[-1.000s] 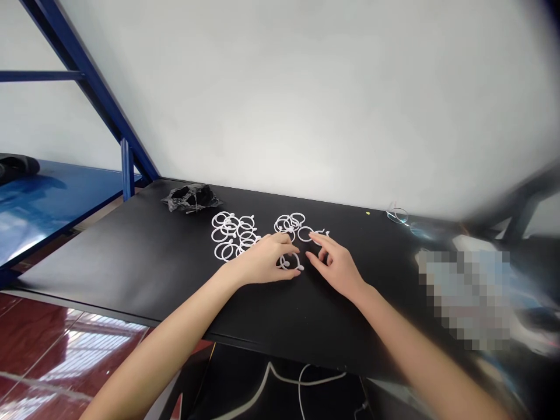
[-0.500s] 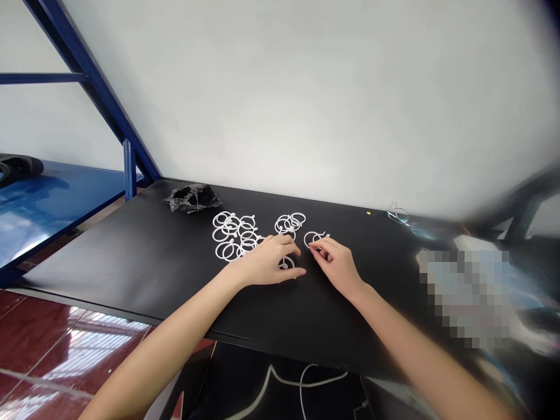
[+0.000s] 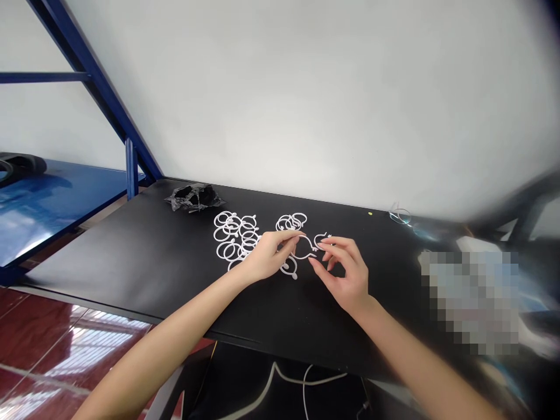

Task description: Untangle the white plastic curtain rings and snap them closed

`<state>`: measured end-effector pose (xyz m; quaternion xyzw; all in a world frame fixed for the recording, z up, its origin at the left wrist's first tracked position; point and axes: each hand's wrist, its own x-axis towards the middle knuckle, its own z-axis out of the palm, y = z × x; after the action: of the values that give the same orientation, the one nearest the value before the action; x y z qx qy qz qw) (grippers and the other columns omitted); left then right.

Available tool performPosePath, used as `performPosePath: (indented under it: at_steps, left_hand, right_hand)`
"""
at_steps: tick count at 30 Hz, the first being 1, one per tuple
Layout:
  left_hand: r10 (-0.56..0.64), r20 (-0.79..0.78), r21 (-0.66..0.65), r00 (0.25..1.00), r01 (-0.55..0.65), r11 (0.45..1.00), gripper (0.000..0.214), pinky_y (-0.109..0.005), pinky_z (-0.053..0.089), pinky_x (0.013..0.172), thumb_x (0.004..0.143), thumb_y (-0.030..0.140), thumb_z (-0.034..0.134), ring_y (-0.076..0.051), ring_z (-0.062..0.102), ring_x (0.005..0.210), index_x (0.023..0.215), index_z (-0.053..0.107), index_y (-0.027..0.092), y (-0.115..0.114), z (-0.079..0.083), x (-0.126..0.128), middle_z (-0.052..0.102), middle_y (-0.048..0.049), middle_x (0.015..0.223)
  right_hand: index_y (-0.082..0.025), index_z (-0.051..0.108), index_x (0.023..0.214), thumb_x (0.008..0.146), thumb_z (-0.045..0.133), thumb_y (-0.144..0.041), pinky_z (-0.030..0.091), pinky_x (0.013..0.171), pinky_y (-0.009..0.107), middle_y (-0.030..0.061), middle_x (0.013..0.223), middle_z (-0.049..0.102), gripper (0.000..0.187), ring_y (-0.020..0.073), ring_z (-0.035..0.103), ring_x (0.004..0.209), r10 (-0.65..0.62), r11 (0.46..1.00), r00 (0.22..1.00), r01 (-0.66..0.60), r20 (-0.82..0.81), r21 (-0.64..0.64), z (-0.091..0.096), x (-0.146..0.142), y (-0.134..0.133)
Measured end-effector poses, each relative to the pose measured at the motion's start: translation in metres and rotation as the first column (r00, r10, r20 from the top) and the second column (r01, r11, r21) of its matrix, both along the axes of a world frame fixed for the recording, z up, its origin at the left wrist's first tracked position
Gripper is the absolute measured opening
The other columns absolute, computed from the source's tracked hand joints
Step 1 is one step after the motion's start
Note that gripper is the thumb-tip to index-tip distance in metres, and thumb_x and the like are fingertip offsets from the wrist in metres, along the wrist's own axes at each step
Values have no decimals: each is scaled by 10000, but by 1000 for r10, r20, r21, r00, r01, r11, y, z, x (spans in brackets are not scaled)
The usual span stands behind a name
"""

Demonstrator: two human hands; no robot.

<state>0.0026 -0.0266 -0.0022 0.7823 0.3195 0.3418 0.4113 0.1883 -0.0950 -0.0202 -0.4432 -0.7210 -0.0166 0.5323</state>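
My left hand (image 3: 273,254) pinches the left side of a white plastic ring (image 3: 301,257), held above the black table. The ring has a gap on its right, with small tabs at the ends. My right hand (image 3: 343,271) is beside that gap, thumb and fingers apart around the ring's ends; whether the tips touch it I cannot tell. Another open white ring (image 3: 315,240) shows just behind my right fingers. In front of my left hand lies a ring with a round tab (image 3: 294,276). A loose group of several white rings (image 3: 225,234) spreads to the left, partly behind my left hand.
Several more rings (image 3: 291,221) lie farther back on the black table (image 3: 144,251). A crumpled black plastic bag (image 3: 195,197) is at the back left. Clear plastic (image 3: 400,217) and a blurred-out package (image 3: 472,303) lie on the right. White cables (image 3: 271,379) hang below the front edge.
My left hand has gone from spread fingers to a pinch on the ring that was at my right hand. The right fingers have parted and moved slightly right and nearer.
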Motion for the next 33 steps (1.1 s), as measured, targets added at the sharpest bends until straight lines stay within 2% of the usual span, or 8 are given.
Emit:
performPosePath:
  at_steps: [5,9,14,17,19,27,30,33]
  left_hand:
    - [-42,6,-36,999,42,998,362,-234,461,605,982,358,402,-124,546,656,1165,638,153,-2,1,0,605,-17,746]
    - [-22,-58,215,998,34,976,371,-291,494,768,1001,365,359,-168,598,850,1219,576,159,-8,4,2,633,-85,990]
    - [-20,-190,591,982,131,796,436,-276,432,591,1009,386,247,-151,532,649,938,603,145,-8,-1,-2,604,-74,811]
    - [2,-157,706,988,111,699,527,-266,356,485,1010,395,153,-127,445,516,808,577,157,-6,-6,-5,576,-51,691]
    - [11,-96,731,995,63,680,541,-258,342,470,1012,350,115,-117,419,485,769,560,163,-6,-8,-5,571,-40,653]
    - [-62,20,674,998,32,738,460,-224,336,468,1009,243,173,-93,394,458,735,533,160,-9,-9,-2,539,-5,602]
    - [-51,-63,616,997,79,784,468,-228,356,499,1015,259,169,-98,431,496,748,541,159,-8,-7,-3,556,-14,648]
    - [38,-209,542,977,83,836,414,-240,385,558,1021,333,249,-115,502,583,816,564,159,-5,-4,-4,579,-20,724]
  right_hand:
    - [-234,667,984,876,611,-134,555,518,273,46,870,690,157,145,635,660,92,992,994,-97,-55,-84,-1,2,2]
    - [-233,675,950,870,612,-123,566,541,289,46,866,712,150,152,645,654,127,988,988,-135,-93,-80,-2,-5,0]
    - [-230,692,944,841,643,-81,579,574,297,38,806,715,188,169,674,682,201,978,970,-207,-139,-27,1,-17,-9]
    - [-220,712,943,840,645,-76,589,574,288,42,812,725,190,170,686,686,248,966,958,-255,-144,-35,4,-20,-12]
    - [-214,719,959,849,634,-74,599,579,281,50,848,733,197,166,693,688,275,957,951,-285,-142,-54,4,-20,-14]
    - [-213,722,935,844,635,-52,601,638,292,43,843,734,204,170,702,725,348,911,908,-386,-234,-144,5,-18,-15]
    - [-223,722,943,845,663,-121,598,664,299,31,837,742,153,170,703,719,345,889,913,-393,-219,-236,7,-11,-10]
    - [-219,683,1092,856,661,-230,602,667,312,44,897,743,237,174,700,725,214,900,953,-277,-212,-337,4,4,1]
